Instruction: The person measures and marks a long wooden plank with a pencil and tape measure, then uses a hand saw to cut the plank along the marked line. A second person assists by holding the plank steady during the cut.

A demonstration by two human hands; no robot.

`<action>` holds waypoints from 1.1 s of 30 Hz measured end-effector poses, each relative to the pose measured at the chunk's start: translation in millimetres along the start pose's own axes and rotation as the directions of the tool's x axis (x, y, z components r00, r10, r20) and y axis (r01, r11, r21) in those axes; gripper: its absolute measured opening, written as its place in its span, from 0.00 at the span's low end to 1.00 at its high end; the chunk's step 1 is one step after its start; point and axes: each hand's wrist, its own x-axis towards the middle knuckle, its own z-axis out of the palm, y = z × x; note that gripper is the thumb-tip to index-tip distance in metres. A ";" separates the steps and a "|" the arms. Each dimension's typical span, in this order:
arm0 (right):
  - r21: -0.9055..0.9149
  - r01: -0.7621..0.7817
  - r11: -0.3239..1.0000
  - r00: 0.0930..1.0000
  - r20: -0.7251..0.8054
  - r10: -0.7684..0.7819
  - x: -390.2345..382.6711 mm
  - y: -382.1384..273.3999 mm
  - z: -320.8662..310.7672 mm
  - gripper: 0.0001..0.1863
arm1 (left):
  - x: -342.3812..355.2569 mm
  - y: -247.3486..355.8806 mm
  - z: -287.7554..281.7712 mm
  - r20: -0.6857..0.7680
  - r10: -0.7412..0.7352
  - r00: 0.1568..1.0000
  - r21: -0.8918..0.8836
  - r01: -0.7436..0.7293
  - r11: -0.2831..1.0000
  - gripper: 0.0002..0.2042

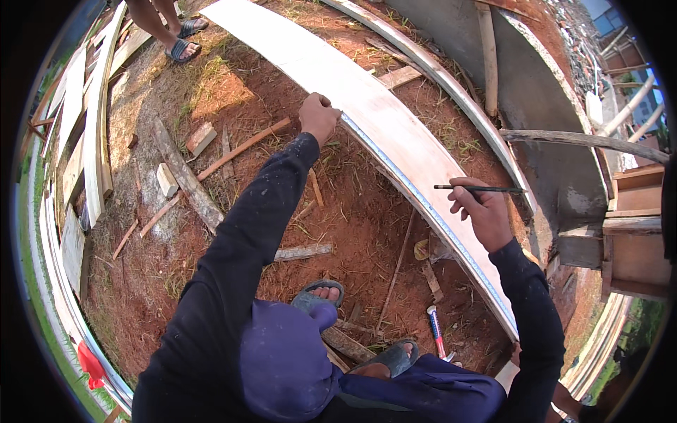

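A long pale wooden board (317, 56) lies slantwise in front of me, from the far left toward the near right. Along its near edge runs a thin blue-white measuring tape (395, 168). My left hand (319, 118) is closed at the tape's far end, against the board's edge; its fingertips are partly hidden. Over the board's nearer part, my right hand (481, 206) grips a dark pencil (504, 189) between thumb and fingers, held roughly level above the wood.
A hammer (436, 331) with a red and blue handle lies by my sandalled feet. Wood scraps (202, 139) litter the red soil. Another person's sandalled feet (185, 44) stand far left, near stacked planks (95, 141). Beyond the board are a grey concrete wall (525, 92) and a wooden prop (585, 141).
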 end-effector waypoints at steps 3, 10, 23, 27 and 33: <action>-0.138 0.087 0.987 0.996 0.005 -0.087 95.5 -11.7 32.4 0.15 | -13.6 9.0 10.4 -0.057 0.059 0.997 -0.010 -0.060 0.998 0.23; -0.187 0.086 0.979 0.987 -0.120 -0.109 243.2 -13.0 132.7 0.16 | -36.2 22.6 21.3 -0.166 -0.064 0.984 -0.337 0.004 0.942 0.25; -0.373 0.225 0.900 0.960 -0.073 -0.270 254.5 -32.6 155.8 0.12 | -44.0 7.4 19.5 -0.195 -0.126 0.973 -0.359 0.049 0.932 0.20; -0.146 0.148 0.978 0.980 0.154 -0.125 261.0 -50.8 125.2 0.20 | -33.9 15.7 18.6 -0.169 -0.121 0.978 -0.357 0.054 0.933 0.20; 0.330 0.089 0.940 0.995 -0.064 -0.072 221.1 -58.7 97.2 0.22 | -31.4 29.6 31.7 -0.122 -0.146 0.982 -0.336 0.097 0.937 0.18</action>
